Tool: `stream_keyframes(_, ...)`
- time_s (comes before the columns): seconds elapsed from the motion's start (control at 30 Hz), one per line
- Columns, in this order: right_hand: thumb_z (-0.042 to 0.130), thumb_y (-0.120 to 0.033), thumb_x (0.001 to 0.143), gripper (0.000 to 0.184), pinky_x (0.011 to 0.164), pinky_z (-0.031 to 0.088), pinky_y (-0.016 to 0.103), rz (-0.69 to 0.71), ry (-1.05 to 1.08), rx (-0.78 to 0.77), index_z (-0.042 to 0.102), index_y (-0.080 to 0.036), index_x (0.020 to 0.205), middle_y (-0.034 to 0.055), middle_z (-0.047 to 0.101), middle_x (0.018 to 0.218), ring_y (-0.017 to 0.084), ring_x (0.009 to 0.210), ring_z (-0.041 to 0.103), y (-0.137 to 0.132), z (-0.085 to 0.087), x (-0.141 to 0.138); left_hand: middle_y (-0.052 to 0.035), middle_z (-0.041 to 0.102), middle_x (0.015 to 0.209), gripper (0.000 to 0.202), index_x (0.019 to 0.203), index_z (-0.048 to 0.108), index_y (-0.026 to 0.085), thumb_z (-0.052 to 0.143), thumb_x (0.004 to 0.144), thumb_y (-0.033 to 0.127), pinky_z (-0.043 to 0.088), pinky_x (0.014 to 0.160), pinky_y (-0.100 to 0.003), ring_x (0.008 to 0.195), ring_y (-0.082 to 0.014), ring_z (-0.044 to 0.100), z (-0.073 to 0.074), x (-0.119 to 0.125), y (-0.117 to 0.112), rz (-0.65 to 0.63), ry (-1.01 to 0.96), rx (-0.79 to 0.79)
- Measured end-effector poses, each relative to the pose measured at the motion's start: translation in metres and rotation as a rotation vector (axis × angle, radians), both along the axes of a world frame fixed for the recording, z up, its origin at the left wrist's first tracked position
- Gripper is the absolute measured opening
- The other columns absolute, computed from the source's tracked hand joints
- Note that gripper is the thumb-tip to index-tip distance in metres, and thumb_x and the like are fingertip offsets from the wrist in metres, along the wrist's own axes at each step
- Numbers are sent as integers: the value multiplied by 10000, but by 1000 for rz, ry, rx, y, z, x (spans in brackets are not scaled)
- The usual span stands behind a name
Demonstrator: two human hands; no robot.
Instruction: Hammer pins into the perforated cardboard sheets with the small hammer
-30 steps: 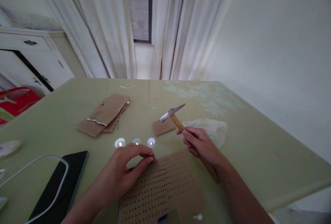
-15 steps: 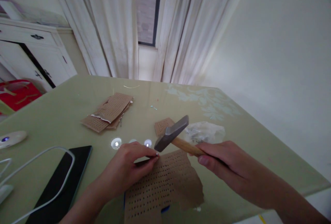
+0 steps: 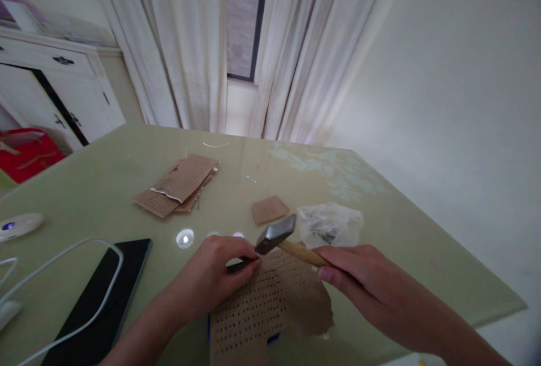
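Observation:
A brown cardboard sheet full of small holes (image 3: 270, 304) lies at the near edge of the green table (image 3: 401, 253). My left hand (image 3: 215, 276) rests on its far left corner with thumb and fingers pinched together on something too small to make out. My right hand (image 3: 359, 276) grips the wooden handle of a hammer (image 3: 287, 242). The steel head is down right beside my left fingertips, at the sheet's far edge.
A small perforated cardboard square (image 3: 269, 209) and a clear plastic bag (image 3: 329, 225) lie just beyond the hammer. A stack of torn perforated cardboard (image 3: 177, 185) sits further left. A black tablet (image 3: 101, 298) with a white cable (image 3: 63, 253) lies at near left.
The hammer has swung down from its raised position beyond the sheet to my left fingertips. My left hand stayed pinched at the sheet's corner.

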State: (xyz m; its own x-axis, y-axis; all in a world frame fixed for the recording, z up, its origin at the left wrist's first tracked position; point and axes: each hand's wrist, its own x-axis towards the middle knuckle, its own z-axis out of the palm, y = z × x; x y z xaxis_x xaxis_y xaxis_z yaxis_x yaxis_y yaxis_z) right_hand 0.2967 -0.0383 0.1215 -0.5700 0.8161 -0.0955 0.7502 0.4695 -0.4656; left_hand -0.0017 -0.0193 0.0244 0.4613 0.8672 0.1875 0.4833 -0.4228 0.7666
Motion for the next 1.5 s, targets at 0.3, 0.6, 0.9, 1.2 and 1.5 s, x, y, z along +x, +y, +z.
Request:
stream_keyframes(0.3,452,-474,1156,372,710,464,328,-31,31,83,713,-262,998,25,742,825,209,737,682,0,11,5,-40,849,1181,341,1188,832,303,798,863,400,562,977,-375,1089,-280,771,0,-11,-5,110,57,-50)
stream_keyframes(0.6,484,-417,1139,334,752,485,343,-9,-33,-12,713,-248,965,40,760,866,231,809,705,1,-5,0,9,796,815,303,1108,854,261,770,885,447,416,583,-233,670,-162,653,7,-13,-4,-10,65,-209)
stream_keyframes(0.9,508,-388,1128,334,737,448,315,25,-18,-64,704,-229,909,32,726,826,211,791,669,4,-6,-9,28,716,738,270,976,851,223,773,864,456,351,569,-237,648,-151,589,9,-10,-1,-6,92,-285)
stream_keyframes(1.2,591,-636,1045,487,433,263,233,-297,565,-312,735,-171,1024,-69,419,601,97,461,361,67,-65,5,-53,859,1059,355,1102,848,242,725,925,524,602,788,-300,908,-228,783,-1,-19,8,73,-50,-265)
stream_keyframes(1.5,720,-706,921,571,340,295,186,-471,850,-462,718,-159,1084,-80,470,626,64,400,365,88,-129,4,-252,691,1481,447,1345,727,103,469,1029,283,505,1148,-585,1379,-419,645,-64,-49,52,660,560,295)
